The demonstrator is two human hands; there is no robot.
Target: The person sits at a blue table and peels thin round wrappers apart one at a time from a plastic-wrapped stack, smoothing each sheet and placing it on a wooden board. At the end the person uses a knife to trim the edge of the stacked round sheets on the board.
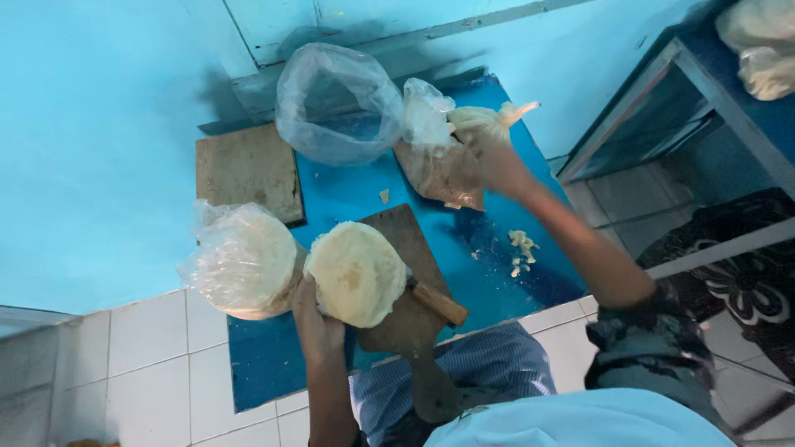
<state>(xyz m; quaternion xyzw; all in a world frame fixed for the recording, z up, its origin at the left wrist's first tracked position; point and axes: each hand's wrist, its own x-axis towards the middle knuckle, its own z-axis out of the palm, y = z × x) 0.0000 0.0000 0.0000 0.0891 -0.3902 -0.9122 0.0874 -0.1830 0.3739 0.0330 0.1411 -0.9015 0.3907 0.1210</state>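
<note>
Looking down, the view takes in a blue desk (497, 281) set against turquoise walls, with white tiles (149, 356) at its near edge and grey floor tiles at 3 o'clock beside a blue shelf (729, 91).

Two boards lie on the desk: a bare one (248, 170) at 10 o'clock and a darker one (406, 248) near the centre, its handle pointing toward 6 o'clock. One knife (439, 304) with a wooden handle rests on the darker board.

Two stacks of flatbreads show — one bare (358, 273), one wrapped in clear plastic (244, 261) just to its 9 o'clock side, the two touching. The left hand (313, 319) cups the bare stack from below, fingers closed against its edge, holding it tilted over the board.

Two more bags stand at 12 o'clock: an open, clear one (335, 108) and a smaller one (439, 165) just beside it. The right hand (497, 161) is closed around the smaller bag's neck, with a pale twist of plastic (497, 118) above the fist.

One small scatter of crumbs (522, 251) lies on the desk at 3 o'clock of the board, apart from everything else.
</note>
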